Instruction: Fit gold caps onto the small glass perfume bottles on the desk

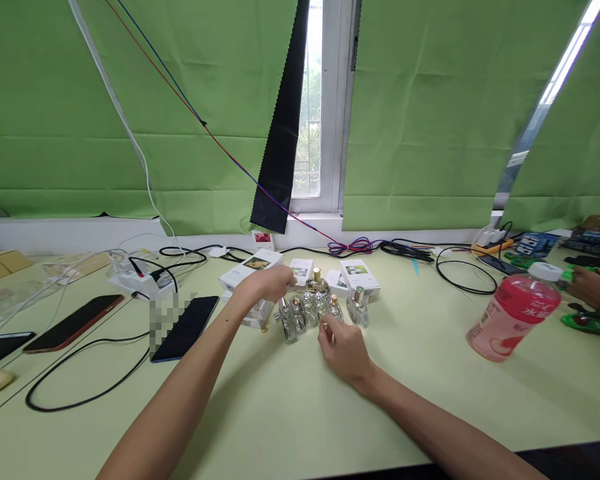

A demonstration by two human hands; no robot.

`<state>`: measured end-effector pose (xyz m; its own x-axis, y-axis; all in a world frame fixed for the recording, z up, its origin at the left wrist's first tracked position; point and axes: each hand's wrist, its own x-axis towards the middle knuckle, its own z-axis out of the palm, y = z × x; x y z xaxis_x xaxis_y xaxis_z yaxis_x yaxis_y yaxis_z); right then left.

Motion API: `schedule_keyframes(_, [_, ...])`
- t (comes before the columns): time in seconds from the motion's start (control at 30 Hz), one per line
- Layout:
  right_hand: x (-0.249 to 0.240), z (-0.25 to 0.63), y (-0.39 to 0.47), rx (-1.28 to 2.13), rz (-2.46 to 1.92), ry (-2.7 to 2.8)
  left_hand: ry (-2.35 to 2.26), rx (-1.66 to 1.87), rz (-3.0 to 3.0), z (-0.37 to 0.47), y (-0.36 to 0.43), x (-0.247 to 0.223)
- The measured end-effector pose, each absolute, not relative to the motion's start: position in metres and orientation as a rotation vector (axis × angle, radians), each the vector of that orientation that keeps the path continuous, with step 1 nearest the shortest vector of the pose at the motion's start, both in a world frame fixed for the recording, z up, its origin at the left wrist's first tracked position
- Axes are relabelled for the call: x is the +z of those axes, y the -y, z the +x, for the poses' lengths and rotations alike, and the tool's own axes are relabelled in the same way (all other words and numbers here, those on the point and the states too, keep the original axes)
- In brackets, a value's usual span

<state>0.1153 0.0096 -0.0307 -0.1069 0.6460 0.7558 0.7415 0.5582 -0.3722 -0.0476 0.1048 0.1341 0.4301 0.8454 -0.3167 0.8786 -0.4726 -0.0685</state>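
So my small glass bottles (309, 311) are bunched up on the pale green table (290, 413), and I'll use that bunch as the landmark. The round gold-capped bottle (317, 285) stands at its back, and a silver-capped bottle (359, 310) is just off its right side.

My left hand (273, 285) is over the back left of the bunch, fingers curled in; can't tell if they're pinching anything. My right hand (344, 348) is low at the front right, index finger and thumb bent toward each other right by the nearest bottles, and whether they've got hold of one, I honestly can't tell.

White picture-printed boxes (253, 267) lie left of the bunch, with more behind it and to its back right. Further left there's a dark tablet (193, 327), then a red-edged phone (75, 323), with a white power strip (143, 279) behind them. Well off to the right of the bunch is a pink-labelled drink bottle (513, 317), and past that another person's hand (593, 287). Green curtains (445, 120) hang behind everything.
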Motion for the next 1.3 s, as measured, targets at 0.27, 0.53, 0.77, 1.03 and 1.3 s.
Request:
schedule_keyframes(0.27, [-0.033, 0.113, -0.007, 0.059, -1.055, 1.565, -1.144, -0.147, 2.586, -0.048, -0.071, 0.151])
schedule_keyframes(0.53, [-0.034, 0.112, -0.008, 0.089, -1.053, 1.555, -0.787, -0.066, 2.492, -0.044, -0.047, 0.154])
schedule_keyframes(0.77, [-0.034, 0.113, -0.010, 0.005, -1.038, 1.521, -0.755, -0.067, 2.414, -0.047, -0.048, 0.144])
schedule_keyframes(1.03, [-0.022, 0.116, -0.007, 0.064, -1.024, 1.421, -0.689, 0.085, 2.447, -0.047, -0.046, 0.131])
schedule_keyframes(1.3, [-0.013, 0.127, -0.014, 0.121, -0.965, 1.360, -0.889, 0.150, 2.348, -0.051, -0.049, 0.116])
